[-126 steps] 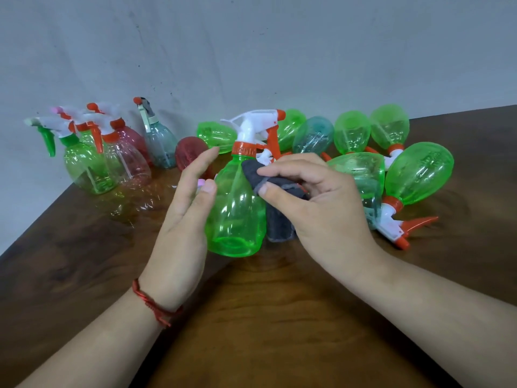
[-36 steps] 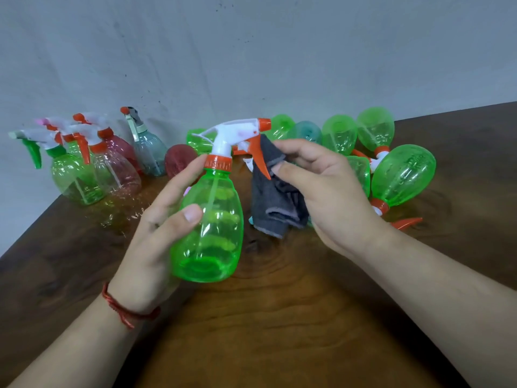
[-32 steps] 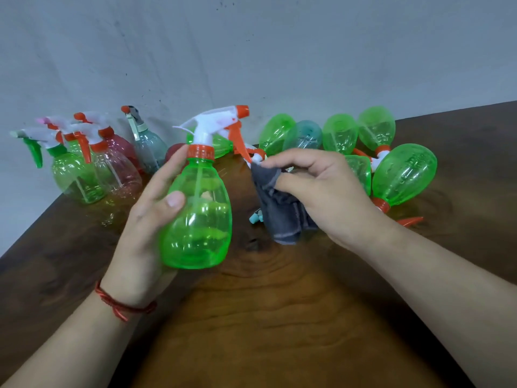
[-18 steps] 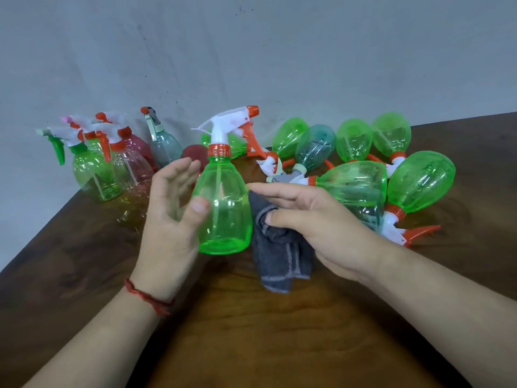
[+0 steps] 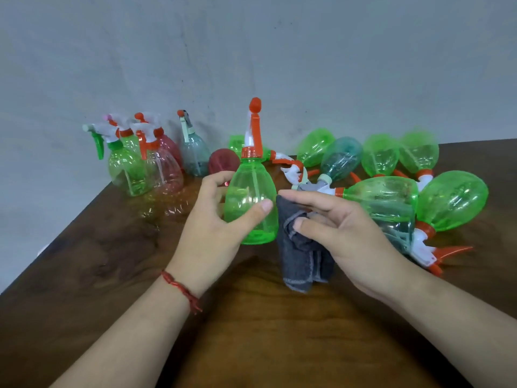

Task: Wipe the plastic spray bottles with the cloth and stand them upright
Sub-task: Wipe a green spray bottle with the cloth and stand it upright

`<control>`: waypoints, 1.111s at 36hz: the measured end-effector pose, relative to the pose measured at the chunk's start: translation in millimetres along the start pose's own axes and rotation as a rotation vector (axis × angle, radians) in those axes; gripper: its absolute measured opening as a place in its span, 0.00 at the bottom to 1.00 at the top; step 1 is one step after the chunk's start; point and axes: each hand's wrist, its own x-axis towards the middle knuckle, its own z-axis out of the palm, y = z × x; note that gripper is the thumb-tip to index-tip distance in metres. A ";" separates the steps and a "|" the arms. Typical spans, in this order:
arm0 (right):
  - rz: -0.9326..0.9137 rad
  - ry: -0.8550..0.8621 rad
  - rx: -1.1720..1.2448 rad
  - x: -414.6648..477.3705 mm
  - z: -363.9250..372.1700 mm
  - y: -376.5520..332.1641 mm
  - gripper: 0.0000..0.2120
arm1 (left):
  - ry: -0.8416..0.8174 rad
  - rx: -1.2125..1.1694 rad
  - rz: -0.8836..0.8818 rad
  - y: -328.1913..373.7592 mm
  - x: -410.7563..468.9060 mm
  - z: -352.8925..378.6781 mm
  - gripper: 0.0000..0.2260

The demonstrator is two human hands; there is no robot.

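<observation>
The green bottle [image 5: 251,203] stands upright near the middle of the table [image 5: 251,331], its base seemingly on the wood and its orange-and-white trigger head on top. It looks empty and thin-walled, so I judge it light, smooth and easy to tip or dent. The wide belly is the sound place to hold it, not the head. The left hand [image 5: 212,222] curls round that belly, thumb in front. The right hand [image 5: 347,231] pinches the grey cloth [image 5: 302,261] just beside it. The upright bottles [image 5: 145,169] cluster at the back left, and the lying bottles [image 5: 391,197] spread to the right.
</observation>
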 end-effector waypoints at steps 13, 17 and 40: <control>0.078 -0.136 -0.261 71.1 72.4 -23.3 0.28 | 0.190 0.084 -0.010 -7.3 37.1 -73.0 0.25; 0.124 -0.233 -0.318 98.8 103.0 -18.7 0.31 | 0.248 0.163 -0.034 -25.2 45.8 -95.2 0.24; 0.380 -0.057 -0.372 182.5 151.3 9.2 0.36 | 0.180 0.063 -0.330 -61.7 59.3 -97.5 0.21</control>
